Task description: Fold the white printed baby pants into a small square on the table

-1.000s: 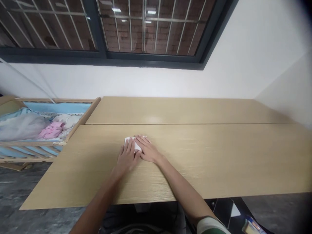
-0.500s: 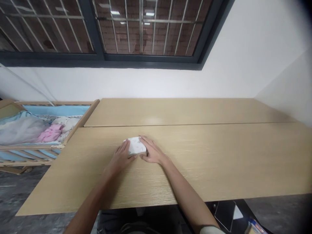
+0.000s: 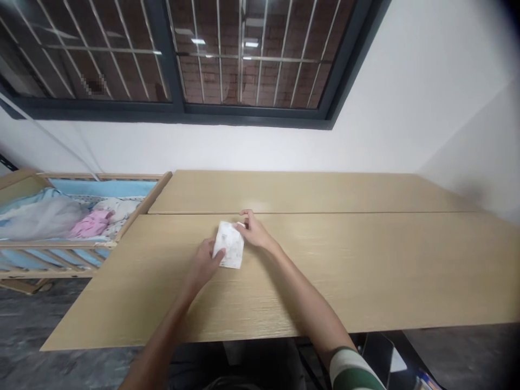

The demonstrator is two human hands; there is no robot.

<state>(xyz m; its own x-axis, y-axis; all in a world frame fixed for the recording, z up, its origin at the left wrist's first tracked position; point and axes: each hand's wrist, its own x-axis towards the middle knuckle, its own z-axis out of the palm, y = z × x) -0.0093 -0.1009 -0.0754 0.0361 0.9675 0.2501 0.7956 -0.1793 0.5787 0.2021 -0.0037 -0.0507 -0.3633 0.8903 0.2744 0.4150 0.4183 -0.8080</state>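
Observation:
A small white packet (image 3: 229, 246) with faint printed marks is held up at a tilt over the wooden tabletop; I cannot tell exactly what it is. My left hand (image 3: 208, 259) grips its left side, thumb across the front face and fingers behind. At the upper right corner, my right hand (image 3: 252, 230) pinches the packet, its thumb on the edge and some fingers raised and curled. The fingertips behind the packet are hidden.
The pale wooden tabletop (image 3: 345, 260) has a seam along its back part. To the left stands a wooden crib (image 3: 142, 208) with blue lining and a pink cloth (image 3: 92, 223). Behind is a barred window (image 3: 252, 70). Dark items (image 3: 376, 357) lie below the front edge.
The packet has gone from lying flat between both hands to being tilted up, its face towards me. My right hand has shifted up to its corner. The view has tipped slightly upward.

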